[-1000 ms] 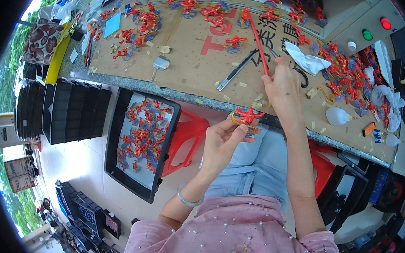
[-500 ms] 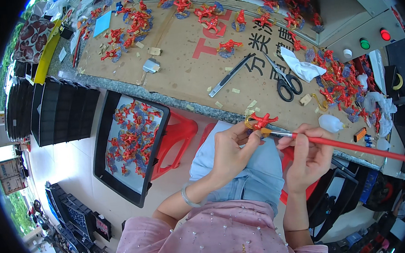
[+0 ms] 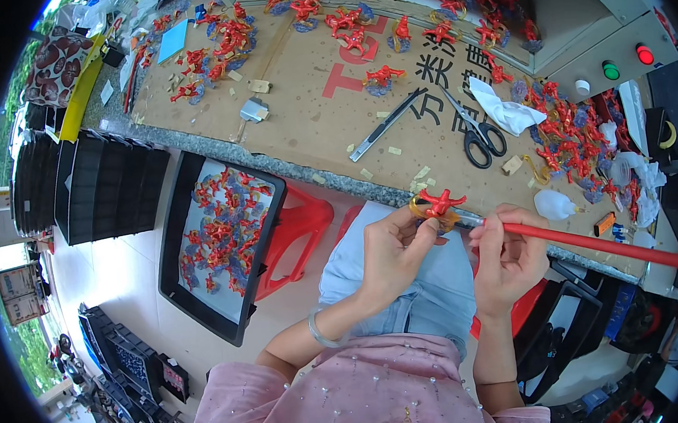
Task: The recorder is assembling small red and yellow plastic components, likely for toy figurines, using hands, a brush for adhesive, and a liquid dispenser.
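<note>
You have one small red plastic figurine on a yellowish ring base point(image 3: 438, 206) pinched between the thumb and fingertips of your left hand point(image 3: 393, 251), just above your lap. Your right hand point(image 3: 511, 256) is closed in a pen grip around one long red-handled brush point(image 3: 593, 245), whose tip meets the figurine right beside your left fingertips while its handle runs far out past your right knuckles.

Beyond your fingers lie one pair of black-handled scissors point(image 3: 476, 133), one grey utility knife point(image 3: 384, 126), one crumpled white cloth point(image 3: 505, 112) and one small white squeeze bottle point(image 3: 555, 204), the last nearest your right hand. More red figurines lie scattered across the bench in clusters too many to count surely, and one black tray point(image 3: 186, 246) off your left hand holds dozens more.

Since half a second ago your hands and the brush have hardly shifted; a second ago your right hand was raised over the bench with the brush upright, and it has since come down to the figurine.

The work surface is a brown cardboard sheet point(image 3: 301, 112) over a speckled grey bench. Stacked black crates point(image 3: 78, 190) stand further left on a pale floor, and a grey control box with one red and one green button point(image 3: 619, 50) sits beyond your right hand.
</note>
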Motion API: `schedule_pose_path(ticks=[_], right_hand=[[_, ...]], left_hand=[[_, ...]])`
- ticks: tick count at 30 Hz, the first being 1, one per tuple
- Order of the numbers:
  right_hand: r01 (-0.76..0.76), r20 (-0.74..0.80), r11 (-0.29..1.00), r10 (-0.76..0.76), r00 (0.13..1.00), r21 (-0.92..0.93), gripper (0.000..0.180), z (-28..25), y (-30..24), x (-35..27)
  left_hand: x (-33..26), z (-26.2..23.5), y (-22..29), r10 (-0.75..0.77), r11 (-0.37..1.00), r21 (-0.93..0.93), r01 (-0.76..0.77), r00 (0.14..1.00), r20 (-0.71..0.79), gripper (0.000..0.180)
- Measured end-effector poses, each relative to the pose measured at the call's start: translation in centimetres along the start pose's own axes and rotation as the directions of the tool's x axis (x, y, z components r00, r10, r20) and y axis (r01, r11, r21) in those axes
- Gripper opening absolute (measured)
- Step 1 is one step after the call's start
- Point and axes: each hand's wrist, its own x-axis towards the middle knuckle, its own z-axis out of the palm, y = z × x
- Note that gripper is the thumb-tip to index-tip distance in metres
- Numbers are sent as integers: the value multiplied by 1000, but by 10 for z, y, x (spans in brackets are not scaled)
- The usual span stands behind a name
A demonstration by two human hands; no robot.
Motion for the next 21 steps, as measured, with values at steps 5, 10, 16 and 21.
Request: schedule_pose_path(ticks=[5,10,16,21], right_hand=[[-71,-25,969,79,997,235,14,7,-6,-1],[221,70,924,-210,975,-313,14,6,7,20],[22,305,841,172,936,-541,20,17,17,56],[71,237,834,73,969,-547,24,24,28,60]], left_hand=[[-2,-4,3,13,999,50,-14,1000,3,23],[1,-13,1,-8,1000,15,9,1000,-13,23],[2,-29,14,-160,984,-58,167,981,114,27],[-1,-27,13,-93,996,24,91,989,115,25]])
